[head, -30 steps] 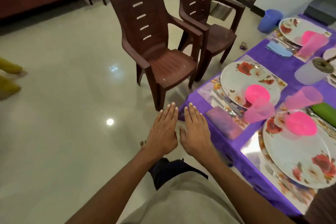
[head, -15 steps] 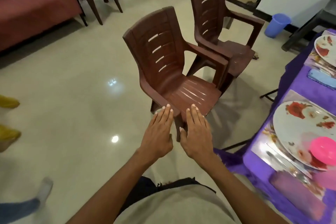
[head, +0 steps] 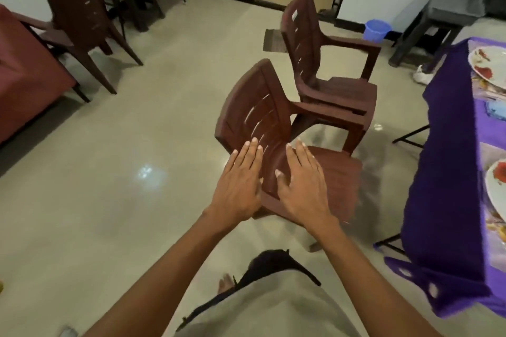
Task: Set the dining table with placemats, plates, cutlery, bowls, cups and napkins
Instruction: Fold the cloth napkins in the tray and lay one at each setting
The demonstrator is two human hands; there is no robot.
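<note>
1. Reaching forward: two hands, left hand (head: 237, 186) and right hand (head: 302, 183), both flat with straight fingers, grasping nothing, held side by side over the near chair (head: 276, 128); whether they touch it cannot be told.
2. Brown plastic armchairs, three: the near chair under the hands, a second chair (head: 325, 71) just behind it, a third chair (head: 79, 8) well apart at far left.
3. Floral plates, two, partly in view: one plate (head: 486, 68) at the counter's far end, another plate (head: 497, 189) nearer, both cut by the right frame edge.
4. Counter (head: 454, 172): right edge of view, draped in a purple cloth hanging low; a blue napkin (head: 495, 111) lies between the plates.
5. Room: glossy cream tiled floor (head: 123, 159); blue bin (head: 377, 30) by the white wall; dark stool (head: 427, 27) beside it.
6. Open floor lies left of the chairs; a narrow gap separates the near chair from the counter.
</note>
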